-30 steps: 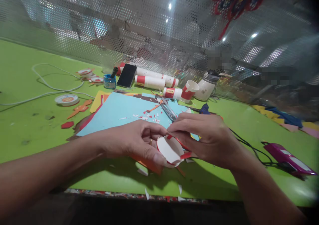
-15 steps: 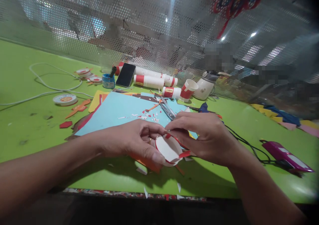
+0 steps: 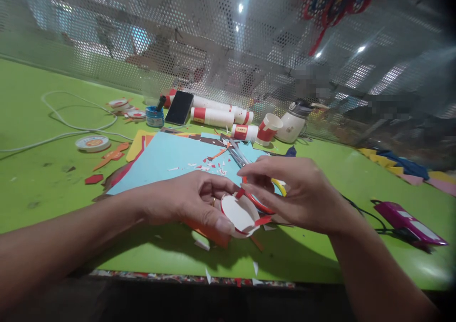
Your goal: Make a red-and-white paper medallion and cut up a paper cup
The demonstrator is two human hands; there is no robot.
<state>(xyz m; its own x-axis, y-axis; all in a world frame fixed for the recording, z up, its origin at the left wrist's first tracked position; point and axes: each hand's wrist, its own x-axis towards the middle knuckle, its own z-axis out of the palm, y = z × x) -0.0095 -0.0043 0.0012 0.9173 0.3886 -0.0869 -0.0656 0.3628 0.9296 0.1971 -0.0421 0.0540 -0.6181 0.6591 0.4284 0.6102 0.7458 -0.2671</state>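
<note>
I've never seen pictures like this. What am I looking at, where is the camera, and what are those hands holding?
There is no machine here: these are a person's two bare hands, filmed by a camera worn on the head, looking forward and down. All three pictures are that one view, moments apart. The left hand holds a small white cup with a red rim. The right hand pinches a red strip at that rim. Below is a green table. On it lie a blue sheet with paper scraps, scissors, white tubes, a phone, a tape roll and a white cable.
</note>
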